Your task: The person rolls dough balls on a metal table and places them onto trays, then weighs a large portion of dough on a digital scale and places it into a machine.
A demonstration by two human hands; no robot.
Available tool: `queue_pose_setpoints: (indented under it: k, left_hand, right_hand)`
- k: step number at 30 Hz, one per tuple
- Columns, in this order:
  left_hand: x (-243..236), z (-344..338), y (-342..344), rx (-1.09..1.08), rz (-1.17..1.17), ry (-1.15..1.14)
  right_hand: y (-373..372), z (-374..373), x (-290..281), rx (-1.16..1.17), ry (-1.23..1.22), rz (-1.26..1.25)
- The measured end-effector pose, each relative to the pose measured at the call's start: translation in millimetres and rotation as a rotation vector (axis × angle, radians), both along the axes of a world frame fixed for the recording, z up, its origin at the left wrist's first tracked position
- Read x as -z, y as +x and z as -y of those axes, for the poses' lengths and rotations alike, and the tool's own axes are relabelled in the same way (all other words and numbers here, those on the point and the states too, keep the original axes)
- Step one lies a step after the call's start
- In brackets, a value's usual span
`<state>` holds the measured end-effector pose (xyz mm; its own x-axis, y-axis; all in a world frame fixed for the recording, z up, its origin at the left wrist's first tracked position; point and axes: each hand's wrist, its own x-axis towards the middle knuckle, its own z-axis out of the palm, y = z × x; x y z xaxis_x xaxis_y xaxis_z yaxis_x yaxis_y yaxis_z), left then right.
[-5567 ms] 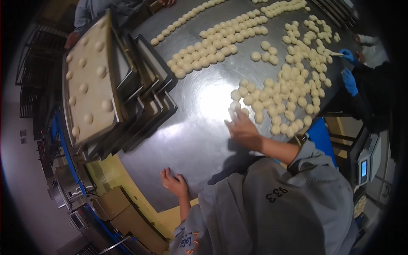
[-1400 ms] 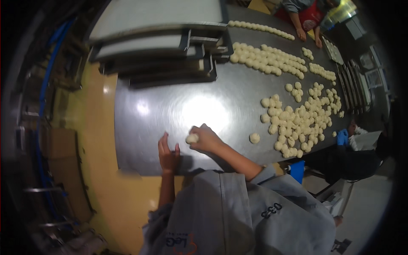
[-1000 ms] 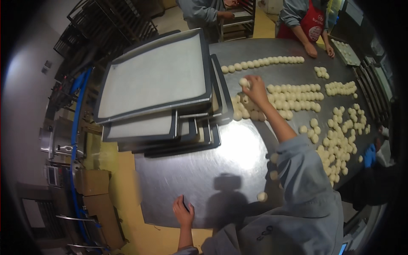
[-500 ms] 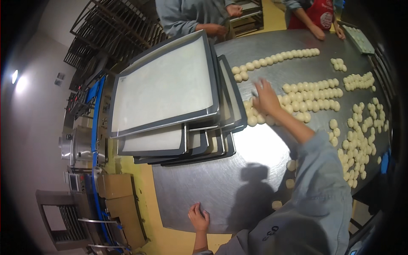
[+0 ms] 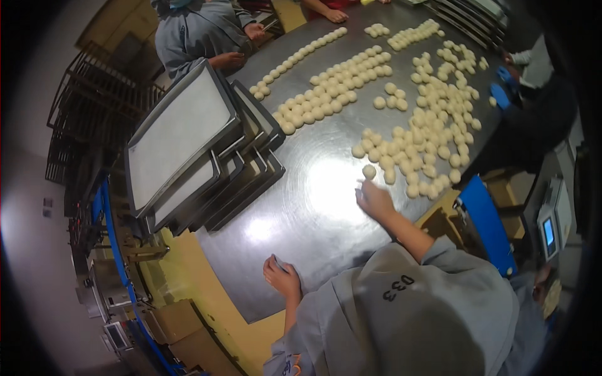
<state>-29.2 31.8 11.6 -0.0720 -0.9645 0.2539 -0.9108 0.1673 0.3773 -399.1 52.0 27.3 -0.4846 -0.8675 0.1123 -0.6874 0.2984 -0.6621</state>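
My right hand (image 5: 374, 201) is over the steel table (image 5: 316, 250), fingers apart with nothing seen in them, just below a lone pale dough ball (image 5: 369, 171) at the edge of a loose cluster of dough balls (image 5: 426, 138). My left hand (image 5: 282, 277) is low by the table's near edge, fingers loosely curled and apart from the thumb, holding nothing visible. Up and left of both hands stands a stack of lined metal trays (image 5: 179, 144). Beyond the cluster, more balls lie in packed rows (image 5: 332, 100) and one long single line (image 5: 301, 56).
A co-worker (image 5: 194, 41) in grey stands at the upper left, another's hand (image 5: 335, 15) rests on the far edge, and blue-gloved hands (image 5: 501, 88) show at the right. Also there: dark racks (image 5: 78, 106), a blue belt (image 5: 476, 219) and a scale (image 5: 552, 225).
My right hand, holding a ball a second ago, has let it go among the rows by the trays and moved back to the loose cluster. The view has turned and shifted.
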Motion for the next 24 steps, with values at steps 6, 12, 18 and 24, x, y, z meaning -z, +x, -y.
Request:
queue_pose_setpoints:
  k: [6,12,18,24]
  left_hand:
    - [14.6,-4.9,11.4,0.084,-0.168,0.005]
    - [-18.7,0.8,-52.9,0.052,-1.493,0.52]
    - [11.7,-9.7,15.6,0.568,-0.265,0.074]
    - [10.1,65.0,6.6,0.295,-0.027,-0.172]
  right_hand:
    - [-48.6,33.2,-1.5,0.187,0.299,-0.139]
    - [155.2,3.5,-5.5,-0.364,-0.117,0.174]
    - [129.7,-78.6,74.0,-0.636,0.048,-0.113]
    - [93.7,1.0,41.8,-0.11,-0.184,-0.082]
